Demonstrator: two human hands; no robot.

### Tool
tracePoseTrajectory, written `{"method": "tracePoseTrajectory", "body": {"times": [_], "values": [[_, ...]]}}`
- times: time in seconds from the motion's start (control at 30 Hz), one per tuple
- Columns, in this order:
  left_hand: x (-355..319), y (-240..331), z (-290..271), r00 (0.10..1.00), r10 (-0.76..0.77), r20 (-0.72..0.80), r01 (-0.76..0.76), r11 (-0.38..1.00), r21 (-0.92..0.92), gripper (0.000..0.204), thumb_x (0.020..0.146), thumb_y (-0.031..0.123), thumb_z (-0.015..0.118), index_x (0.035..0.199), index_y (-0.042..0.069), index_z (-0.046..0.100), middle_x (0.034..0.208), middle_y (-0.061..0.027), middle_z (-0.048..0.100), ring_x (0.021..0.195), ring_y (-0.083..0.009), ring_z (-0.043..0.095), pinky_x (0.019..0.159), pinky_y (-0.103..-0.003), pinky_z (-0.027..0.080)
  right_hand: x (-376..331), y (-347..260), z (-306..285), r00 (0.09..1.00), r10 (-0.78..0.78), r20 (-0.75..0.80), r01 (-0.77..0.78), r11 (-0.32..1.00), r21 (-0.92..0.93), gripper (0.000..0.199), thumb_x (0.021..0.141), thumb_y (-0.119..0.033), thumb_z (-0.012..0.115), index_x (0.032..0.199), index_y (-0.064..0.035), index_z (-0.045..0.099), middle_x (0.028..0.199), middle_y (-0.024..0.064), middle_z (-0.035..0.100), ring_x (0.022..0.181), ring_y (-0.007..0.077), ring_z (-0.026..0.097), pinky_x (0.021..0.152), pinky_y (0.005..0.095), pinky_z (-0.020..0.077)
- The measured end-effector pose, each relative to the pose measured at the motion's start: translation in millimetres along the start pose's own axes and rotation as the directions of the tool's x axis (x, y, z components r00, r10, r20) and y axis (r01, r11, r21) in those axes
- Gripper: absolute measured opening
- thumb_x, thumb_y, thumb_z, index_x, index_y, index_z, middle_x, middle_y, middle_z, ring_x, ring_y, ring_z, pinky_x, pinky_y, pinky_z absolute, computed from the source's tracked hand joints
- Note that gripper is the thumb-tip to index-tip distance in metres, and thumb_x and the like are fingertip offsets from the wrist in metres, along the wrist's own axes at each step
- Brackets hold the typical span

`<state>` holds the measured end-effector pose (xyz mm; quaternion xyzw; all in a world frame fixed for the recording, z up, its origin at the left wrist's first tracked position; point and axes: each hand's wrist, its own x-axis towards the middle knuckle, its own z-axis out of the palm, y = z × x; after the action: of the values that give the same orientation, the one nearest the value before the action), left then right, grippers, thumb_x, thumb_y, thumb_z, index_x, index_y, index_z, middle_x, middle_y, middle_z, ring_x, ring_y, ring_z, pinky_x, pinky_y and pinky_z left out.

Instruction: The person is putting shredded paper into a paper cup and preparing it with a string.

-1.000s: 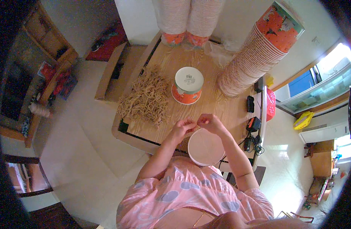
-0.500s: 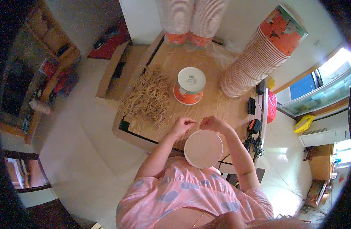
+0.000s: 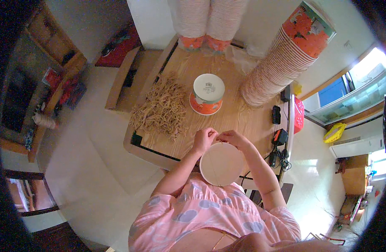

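Observation:
A pale round paper tub (image 3: 221,164) with a white rim rests against my front at the table's near edge. A thin, light cord line crosses its round face. At the tub's far rim, my left hand (image 3: 205,138) is closed in a pinch, its fingertips close to those of my right hand (image 3: 233,138). My right hand is also pinched, just above the rim. Both seem to grip the thin cord, though the fingers mostly hide it. A loose heap of tan cords (image 3: 163,107) lies on the table to the left. Beyond my hands stands an upturned orange-and-green tub (image 3: 207,98).
A tall leaning stack of nested tubs (image 3: 281,63) stands at the table's right. Two wrapped tub stacks (image 3: 193,21) are at the back. A cardboard box (image 3: 121,84) sits left of the table (image 3: 176,63). Black chargers and cables (image 3: 279,157) lie along the right edge.
My hands have come closer together at the tub's rim, and the left fingers have risen into a tighter pinch. The tub has shifted slightly left, and a thin line now shows across it.

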<state>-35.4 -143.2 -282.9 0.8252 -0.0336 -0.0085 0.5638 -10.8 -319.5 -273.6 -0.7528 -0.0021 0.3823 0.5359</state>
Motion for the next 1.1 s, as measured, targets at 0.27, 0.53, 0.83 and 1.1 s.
{"method": "tracePoseTrajectory", "body": {"times": [0.27, 0.53, 0.83, 1.1], "values": [[1.4, 5.6, -5.3, 0.997, 0.047, 0.067, -0.049, 0.999, 0.02, 0.01, 0.072, 0.013, 0.066, 0.074, 0.004, 0.062, 0.068, -0.0099, 0.057, 0.063, -0.0227, 0.058, 0.056, -0.033, 0.045, -2.9, -5.4, -6.2, 0.997, 0.057, 0.045, -0.059, 0.997, 0.05, 0.019, 0.082, -0.024, 0.061, 0.081, -0.0052, 0.064, 0.07, -0.0034, 0.058, 0.06, 0.0051, 0.05, 0.05, 0.0201, 0.0392], [-0.9, 20.5, -16.2, 0.971, 0.223, 0.09, -0.237, 0.949, 0.207, 0.01, 0.074, 0.015, 0.063, 0.072, 0.005, 0.061, 0.074, -0.0091, 0.056, 0.067, -0.0289, 0.058, 0.058, -0.038, 0.046, -10.5, 2.3, -13.6, 0.996, 0.014, 0.089, -0.01, 0.999, -0.051, 0.017, 0.081, -0.022, 0.06, 0.084, -0.0058, 0.064, 0.072, -0.0034, 0.058, 0.063, 0.0052, 0.049, 0.055, 0.0198, 0.0389], [-4.8, 7.0, -17.5, 0.992, 0.125, 0.021, -0.127, 0.981, 0.15, 0.011, 0.075, 0.015, 0.063, 0.073, 0.005, 0.06, 0.075, -0.01, 0.059, 0.067, -0.0273, 0.059, 0.059, -0.037, 0.047, -22.5, 6.7, -17.1, 0.984, -0.071, 0.163, 0.067, 0.997, 0.032, 0.016, 0.082, -0.021, 0.058, 0.084, -0.0053, 0.063, 0.074, -0.0035, 0.058, 0.065, 0.0048, 0.048, 0.059, 0.0197, 0.0378], [8.2, 25.2, -23.3, 0.975, 0.154, 0.158, -0.159, 0.987, 0.017, 0.01, 0.077, 0.011, 0.061, 0.077, 0.002, 0.058, 0.073, -0.0101, 0.06, 0.065, -0.0219, 0.06, 0.059, -0.033, 0.047, -36.1, -4.7, -21.9, 0.994, -0.105, 0.033, 0.092, 0.955, 0.282, 0.015, 0.082, -0.018, 0.059, 0.085, -0.0038, 0.062, 0.076, -0.002, 0.058, 0.072, 0.0066, 0.051, 0.064, 0.0206, 0.0397]]}}
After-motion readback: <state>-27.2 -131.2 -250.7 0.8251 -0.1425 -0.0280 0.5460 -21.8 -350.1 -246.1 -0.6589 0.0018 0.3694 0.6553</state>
